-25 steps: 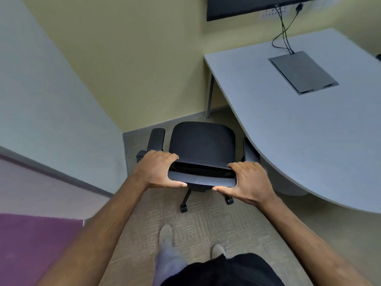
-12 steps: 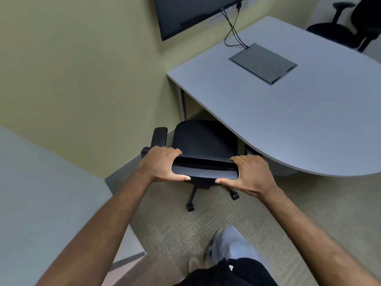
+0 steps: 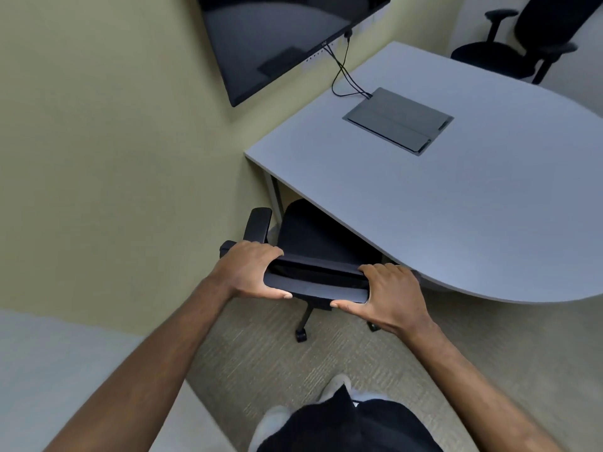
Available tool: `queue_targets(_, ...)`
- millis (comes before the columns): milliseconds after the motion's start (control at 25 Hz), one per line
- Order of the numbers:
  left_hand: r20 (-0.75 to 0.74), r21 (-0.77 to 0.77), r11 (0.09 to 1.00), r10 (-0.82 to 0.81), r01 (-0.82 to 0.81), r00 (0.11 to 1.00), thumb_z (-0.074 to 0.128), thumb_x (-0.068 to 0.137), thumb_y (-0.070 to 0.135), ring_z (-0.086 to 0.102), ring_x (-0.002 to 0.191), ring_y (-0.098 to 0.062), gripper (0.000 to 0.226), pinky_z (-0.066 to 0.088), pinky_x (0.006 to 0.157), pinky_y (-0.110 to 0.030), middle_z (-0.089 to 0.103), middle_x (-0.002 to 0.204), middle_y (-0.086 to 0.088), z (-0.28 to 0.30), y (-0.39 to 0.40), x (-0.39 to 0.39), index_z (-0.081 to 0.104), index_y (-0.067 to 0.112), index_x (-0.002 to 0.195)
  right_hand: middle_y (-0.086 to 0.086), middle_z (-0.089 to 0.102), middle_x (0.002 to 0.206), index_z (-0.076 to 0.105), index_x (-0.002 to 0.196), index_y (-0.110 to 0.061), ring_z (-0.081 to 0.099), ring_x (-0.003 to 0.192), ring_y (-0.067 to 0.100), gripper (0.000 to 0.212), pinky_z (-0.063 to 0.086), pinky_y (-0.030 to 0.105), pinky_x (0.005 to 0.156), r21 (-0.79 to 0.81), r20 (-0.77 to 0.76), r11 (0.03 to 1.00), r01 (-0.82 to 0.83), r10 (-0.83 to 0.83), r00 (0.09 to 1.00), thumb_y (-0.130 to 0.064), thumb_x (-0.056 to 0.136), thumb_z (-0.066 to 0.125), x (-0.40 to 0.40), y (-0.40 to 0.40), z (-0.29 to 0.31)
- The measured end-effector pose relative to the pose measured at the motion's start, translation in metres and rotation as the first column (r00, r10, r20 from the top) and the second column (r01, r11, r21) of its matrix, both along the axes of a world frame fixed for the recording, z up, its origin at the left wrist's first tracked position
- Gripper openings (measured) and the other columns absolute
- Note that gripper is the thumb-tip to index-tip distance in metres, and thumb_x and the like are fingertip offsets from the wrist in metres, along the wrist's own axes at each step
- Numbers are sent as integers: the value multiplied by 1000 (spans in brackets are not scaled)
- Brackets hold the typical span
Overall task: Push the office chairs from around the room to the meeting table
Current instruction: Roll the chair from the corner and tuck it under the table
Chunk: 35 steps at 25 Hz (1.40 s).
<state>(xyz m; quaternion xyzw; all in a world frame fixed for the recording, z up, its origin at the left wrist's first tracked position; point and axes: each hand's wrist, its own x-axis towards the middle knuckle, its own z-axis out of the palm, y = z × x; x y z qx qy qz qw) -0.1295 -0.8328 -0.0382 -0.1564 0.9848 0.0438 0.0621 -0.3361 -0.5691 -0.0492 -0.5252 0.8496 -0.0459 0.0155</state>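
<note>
**Both hands grip a black office chair partly tucked under the meeting table**

The black office chair [image 3: 313, 243] sits directly ahead of you, with its seat partly hidden beneath the curved near edge of the grey meeting table [image 3: 456, 216]. You see it from above and behind. Its left armrest [image 3: 258, 225] stands clear of the table edge, next to a table leg [image 3: 276, 199], and two of its castors rest on the beige carpet [image 3: 277, 363] below.

Your left hand [image 3: 249, 270] is closed around the left end of the backrest's top edge, fingers curled over the far side and thumb along the near side. Your right hand [image 3: 390, 293] is closed around the right end in the same way. Both forearms reach forward from the bottom of the view.

On the table top lies a flat grey cable hatch [image 3: 398, 120], with black cables [image 3: 342, 76] running from it up to a dark wall screen [image 3: 277, 37] mounted on the pale yellow-green wall [image 3: 114, 141]. A second black office chair [image 3: 528, 40] stands at the far side of the table, in the upper right corner. Your pale shoes [image 3: 336, 388] and dark clothing show at the bottom edge.
</note>
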Motion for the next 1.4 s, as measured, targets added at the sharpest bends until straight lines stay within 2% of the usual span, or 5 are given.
queue_targets(200, 12, 18, 997, -69, 69, 998, 52, 67, 97, 68, 109, -20, 103, 48, 94, -39, 72, 123, 8, 3, -49, -27, 63, 21, 136, -5, 70, 92, 72, 110, -23, 67, 91, 22, 110, 50, 41, 88, -33, 7, 998, 60, -60, 998, -112, 69, 22, -7, -35, -5)
queue_targets(560, -4, 36, 983, -182, 182, 983, 54, 65, 97, 68, 118, -23, 108, 49, 100, -42, 71, 133, 3, 3, -138, -80, 65, 19, 139, -3, 73, 89, 73, 103, -21, 68, 87, 23, 105, 49, 40, 86, -73, 29, 973, 217, -216, 976, -111, 69, 33, -22, -102, -6)
queue_targets(800, -29, 22, 960, -277, 278, 960, 55, 66, 97, 69, 115, -24, 104, 51, 97, -42, 72, 130, 3, 1, -200, -93, 66, 20, 136, -2, 71, 85, 73, 101, -20, 67, 84, 24, 106, 49, 41, 83, -72, 36, 953, 296, -294, 955, -111, 71, 29, -10, -150, -11)
queue_targets(1040, -18, 16, 938, -347, 347, 938, 54, 66, 97, 69, 114, -24, 105, 50, 96, -41, 72, 130, 2, 4, -247, -109, 66, 20, 136, -4, 75, 95, 74, 111, -23, 69, 90, 21, 106, 49, 39, 86, -69, 25, 936, 344, -343, 939, -110, 72, 30, -5, -189, -7)
queue_targets(1400, -42, 16, 884, -466, 467, 884, 55, 66, 93, 70, 110, -25, 101, 52, 93, -42, 74, 124, 1, 7, -296, -122, 68, 18, 132, -3, 75, 93, 74, 109, -24, 69, 89, 22, 103, 51, 40, 85, -103, 3, 890, 444, -446, 895, -110, 73, 30, 23, -231, -9)
